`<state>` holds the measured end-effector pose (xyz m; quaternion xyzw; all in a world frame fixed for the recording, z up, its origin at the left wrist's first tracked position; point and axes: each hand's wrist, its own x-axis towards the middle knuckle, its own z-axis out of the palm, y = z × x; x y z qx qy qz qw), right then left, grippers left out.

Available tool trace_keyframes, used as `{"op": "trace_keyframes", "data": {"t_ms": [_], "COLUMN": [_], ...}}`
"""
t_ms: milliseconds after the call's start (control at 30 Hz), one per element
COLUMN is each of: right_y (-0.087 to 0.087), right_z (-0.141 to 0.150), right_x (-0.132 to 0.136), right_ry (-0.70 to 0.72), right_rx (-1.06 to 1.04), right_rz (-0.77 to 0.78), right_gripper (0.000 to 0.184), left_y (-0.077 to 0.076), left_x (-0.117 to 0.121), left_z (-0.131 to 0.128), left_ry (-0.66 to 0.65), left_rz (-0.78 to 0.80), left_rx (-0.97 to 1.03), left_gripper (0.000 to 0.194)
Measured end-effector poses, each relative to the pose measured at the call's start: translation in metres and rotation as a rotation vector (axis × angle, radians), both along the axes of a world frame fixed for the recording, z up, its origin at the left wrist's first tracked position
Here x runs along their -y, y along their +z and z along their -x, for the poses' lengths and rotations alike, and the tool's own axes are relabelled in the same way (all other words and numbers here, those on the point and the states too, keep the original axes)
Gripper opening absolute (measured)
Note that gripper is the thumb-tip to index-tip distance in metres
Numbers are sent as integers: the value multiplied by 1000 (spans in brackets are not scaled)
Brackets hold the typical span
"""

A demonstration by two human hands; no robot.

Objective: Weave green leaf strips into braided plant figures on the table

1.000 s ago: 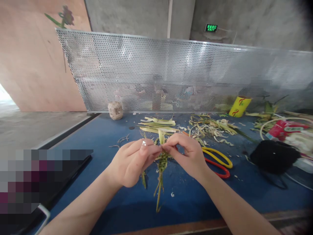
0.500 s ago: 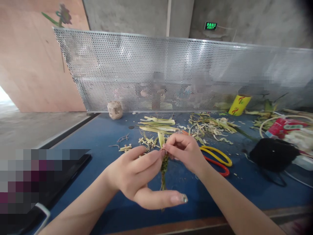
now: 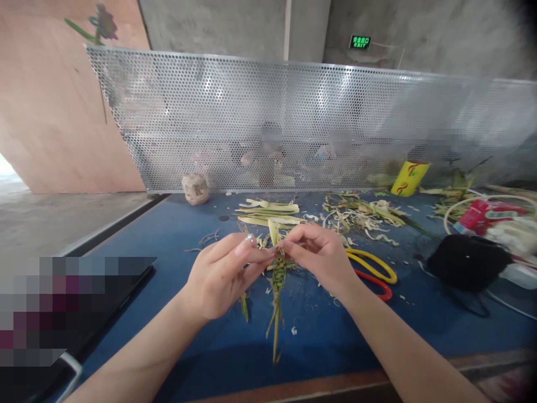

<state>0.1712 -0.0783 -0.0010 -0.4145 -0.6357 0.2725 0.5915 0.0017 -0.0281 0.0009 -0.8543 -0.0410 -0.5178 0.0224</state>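
Note:
A small woven piece of green plant strips (image 3: pixel 278 279) hangs between my hands, its loose strip ends trailing downward and one pale strip (image 3: pixel 274 230) sticking up at the top. My left hand (image 3: pixel 222 275) pinches its upper edge from the left with the fingertips. From the other side, my right hand (image 3: pixel 318 253) grips the same upper edge between thumb and index finger. The exact hold at the fingertips is partly hidden. Scissors with yellow and red handles (image 3: pixel 375 267) lie beside my right wrist.
Flat green strips (image 3: pixel 268 211) lie behind my hands on the blue table (image 3: pixel 138 246), with a heap of shavings (image 3: pixel 369 215) to their right. A perforated metal screen (image 3: pixel 235 112) borders the far edge. A black pouch (image 3: pixel 465 263) sits at right, a dark device (image 3: pixel 113 302) at left.
My left hand's thumb swung out low across the woven piece half a second ago and is now back up at its fingertips. My right hand keeps its pinch, barely moved.

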Motion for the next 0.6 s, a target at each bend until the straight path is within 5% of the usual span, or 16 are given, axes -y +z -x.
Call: {"op": "trace_keyframes", "data": {"t_ms": [167, 600], "right_y": [-2, 0], "right_z": [-1, 1], "right_x": [-3, 0], "right_ry": [-1, -153], "right_rx": [16, 220], "right_rz": [-161, -326], "right_gripper": [7, 10], "left_y": [3, -9], "left_x": [1, 1], "left_z": [-7, -12], "left_ry": [3, -3], "left_rz": [-49, 419], "left_rx": [71, 106], "left_gripper": [93, 78]}}
